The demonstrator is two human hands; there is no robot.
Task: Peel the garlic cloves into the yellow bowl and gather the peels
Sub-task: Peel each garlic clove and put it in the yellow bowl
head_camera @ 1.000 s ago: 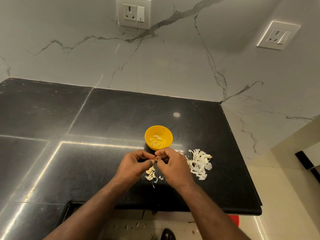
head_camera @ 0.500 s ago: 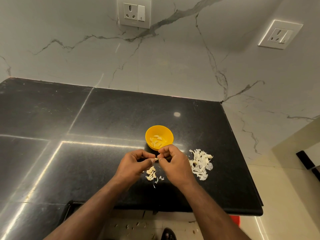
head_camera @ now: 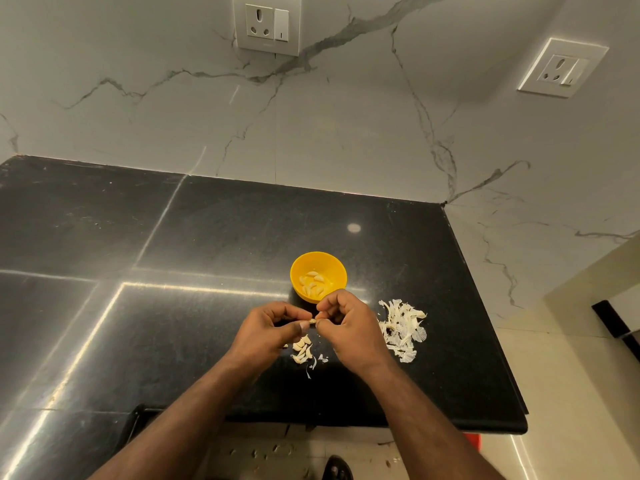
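Head view: both hands, left (head_camera: 266,329) and right (head_camera: 349,327), pinch one clove (head_camera: 312,321). Several peeled cloves sit in the bowl (head_camera: 298,271), a few unpeeled (head_camera: 302,348) wait, and the peels (head_camera: 401,329) lie piled but scattered.

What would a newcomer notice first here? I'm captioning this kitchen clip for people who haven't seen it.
First, the yellow bowl on the black counter, with peeled cloves inside. Just in front of it the left hand and right hand pinch one garlic clove between them. A white pile of peels lies to the right, and a few unpeeled cloves lie below the hands.
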